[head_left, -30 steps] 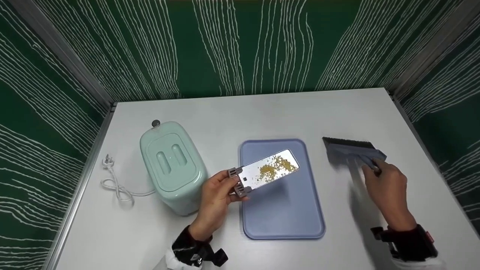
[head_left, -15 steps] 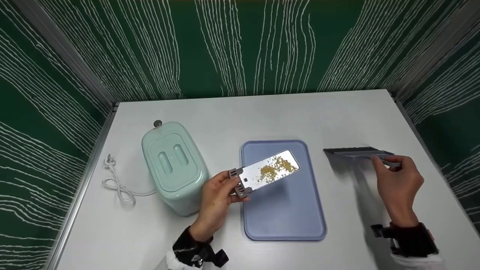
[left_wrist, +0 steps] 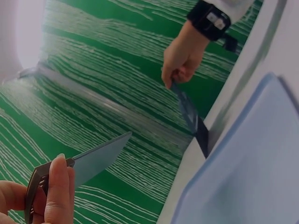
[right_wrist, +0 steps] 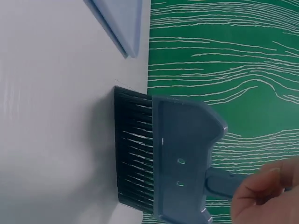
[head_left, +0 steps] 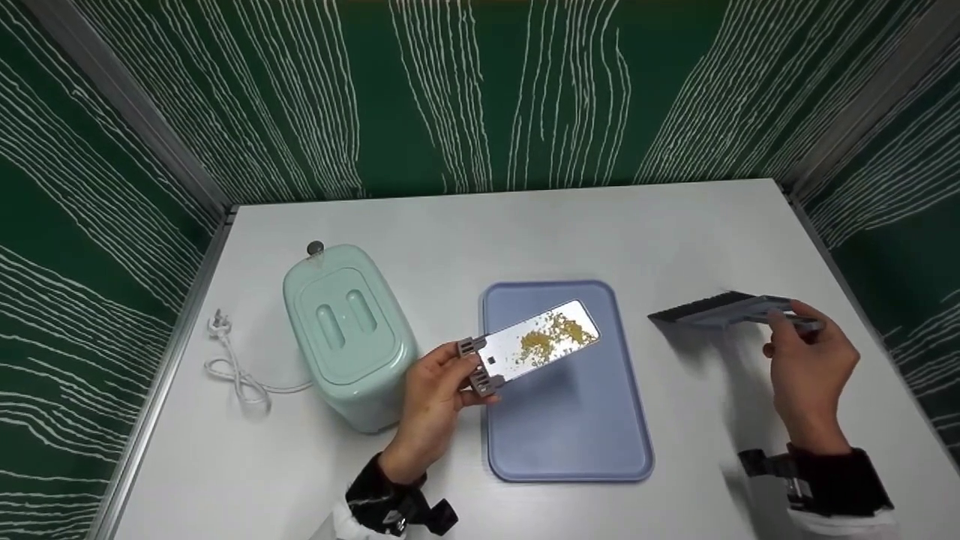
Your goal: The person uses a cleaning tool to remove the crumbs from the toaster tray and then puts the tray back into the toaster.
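Note:
My left hand (head_left: pixel 435 405) pinches the grey slotted end of a shiny metal crumb tray (head_left: pixel 499 360), thumb on top. Loose yellow crumbs (head_left: pixel 551 337) lie toward the tray's far end. Under it, a blue-lavender rectangular tray (head_left: pixel 570 435) rests on the table. Off to the right, my right hand (head_left: pixel 814 367) grips the handle of a blue-grey hand brush (right_wrist: pixel 184 154). Its dark bristles (right_wrist: pixel 135 154) point down at the white table, touching it or very close; I cannot tell which. In the left wrist view the crumb tray (left_wrist: pixel 100 158) shows from underneath.
A mint-green toaster-like appliance (head_left: pixel 352 330) with two long recesses on top stands left of my left hand. Its white cord (head_left: pixel 240 379) and plug (head_left: pixel 219 322) lie on the white table (head_left: pixel 480 232). Green walls with white streaks rise behind and at both sides.
My right hand has shifted right and turned the brush, so its bristle edge now slants, with the left end lower. The left hand and the crumb tray stay put.

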`<state>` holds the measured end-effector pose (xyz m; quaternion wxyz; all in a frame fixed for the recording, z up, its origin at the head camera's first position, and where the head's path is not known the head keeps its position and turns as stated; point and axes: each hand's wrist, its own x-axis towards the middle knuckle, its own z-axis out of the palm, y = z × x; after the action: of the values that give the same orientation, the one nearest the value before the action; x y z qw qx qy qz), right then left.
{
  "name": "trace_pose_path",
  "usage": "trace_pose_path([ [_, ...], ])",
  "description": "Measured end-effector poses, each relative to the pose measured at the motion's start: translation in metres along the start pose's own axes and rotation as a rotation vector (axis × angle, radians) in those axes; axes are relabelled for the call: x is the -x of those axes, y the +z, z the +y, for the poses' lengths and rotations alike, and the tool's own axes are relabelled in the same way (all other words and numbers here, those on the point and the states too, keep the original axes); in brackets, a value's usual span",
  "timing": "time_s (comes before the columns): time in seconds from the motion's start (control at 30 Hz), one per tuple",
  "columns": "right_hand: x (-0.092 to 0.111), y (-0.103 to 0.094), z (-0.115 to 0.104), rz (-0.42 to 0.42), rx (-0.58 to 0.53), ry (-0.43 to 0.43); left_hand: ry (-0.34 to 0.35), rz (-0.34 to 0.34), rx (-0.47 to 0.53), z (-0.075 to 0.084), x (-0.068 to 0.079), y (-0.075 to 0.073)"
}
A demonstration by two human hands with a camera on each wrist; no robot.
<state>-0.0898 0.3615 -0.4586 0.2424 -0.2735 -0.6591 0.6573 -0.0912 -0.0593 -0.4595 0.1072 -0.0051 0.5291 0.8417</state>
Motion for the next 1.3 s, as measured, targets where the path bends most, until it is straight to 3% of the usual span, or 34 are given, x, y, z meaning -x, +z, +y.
trace_pose_path([
  [0.13, -0.002, 0.001, 0.001, -0.036, 0.185, -0.048, 0.01, -0.002, -0.004, 0.002, 0.001, -0.001],
  [0.23, -0.003, 0.002, 0.005, -0.011, 0.261, -0.092, 0.018, -0.008, -0.002, 0.003, 0.002, 0.0],
  [0.37, -0.005, 0.0, 0.011, 0.043, 0.231, -0.113, 0.021, -0.013, 0.005, 0.004, 0.001, 0.0],
  [0.53, -0.007, -0.003, 0.011, 0.053, 0.146, -0.062, 0.011, -0.013, 0.012, 0.004, 0.001, 0.0],
  [0.63, -0.007, -0.003, 0.01, 0.039, 0.207, -0.065, 0.006, -0.011, 0.011, 0.004, 0.001, 0.0],
  [0.77, -0.004, -0.001, 0.008, 0.024, 0.349, -0.145, 0.003, -0.008, 0.014, 0.005, 0.001, 0.0],
  [0.93, 0.002, 0.004, 0.002, 0.013, 0.368, -0.237, -0.004, 0.0, 0.014, 0.004, 0.001, 0.0],
  [1.03, 0.007, 0.005, -0.005, 0.031, 0.276, -0.295, -0.005, 0.004, 0.012, 0.003, 0.001, 0.0],
  [1.13, 0.011, 0.004, -0.016, 0.015, 0.027, -0.3, -0.007, 0.008, 0.008, 0.002, 0.001, 0.0],
  [1.23, 0.013, 0.005, -0.028, -0.02, -0.303, -0.199, -0.002, 0.008, 0.004, 0.002, 0.001, 0.0],
  [1.3, 0.016, 0.006, -0.037, -0.034, -0.458, -0.118, 0.0, 0.009, 0.003, 0.003, 0.001, -0.001],
])
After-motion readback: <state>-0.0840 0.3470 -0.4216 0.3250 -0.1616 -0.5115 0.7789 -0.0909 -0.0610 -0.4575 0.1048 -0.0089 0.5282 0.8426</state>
